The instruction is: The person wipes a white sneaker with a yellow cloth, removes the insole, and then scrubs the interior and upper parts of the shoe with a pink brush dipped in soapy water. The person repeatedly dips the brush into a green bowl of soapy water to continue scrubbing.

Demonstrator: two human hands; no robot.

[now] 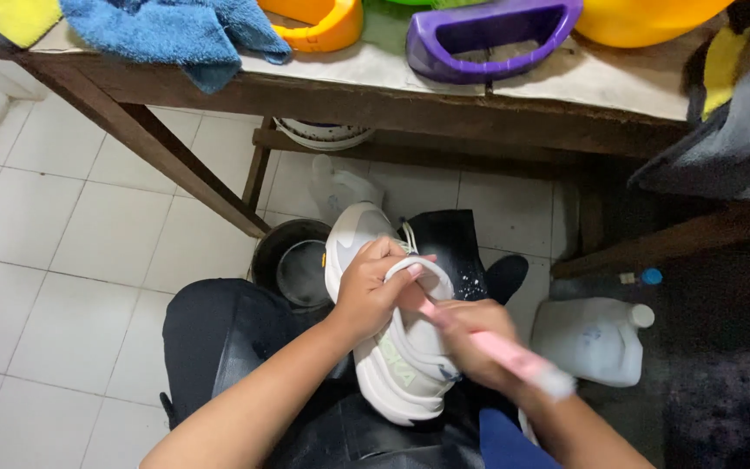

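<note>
Here left hand (373, 291) curled around white sneaker (392, 347) collar; right hand (477, 340) fisted on pink brush (514, 356).

The single head-worn camera looks steeply down from above the seated person's lap, facing forward toward 12 o'clock. It sits close to the hands at frame centre. The desk (410, 95) edge spans the top; tiled floor (62, 234) fills 9 o'clock.

light: soft, even | dim under table (444, 104) | motion blur: brush (514, 356)
</note>
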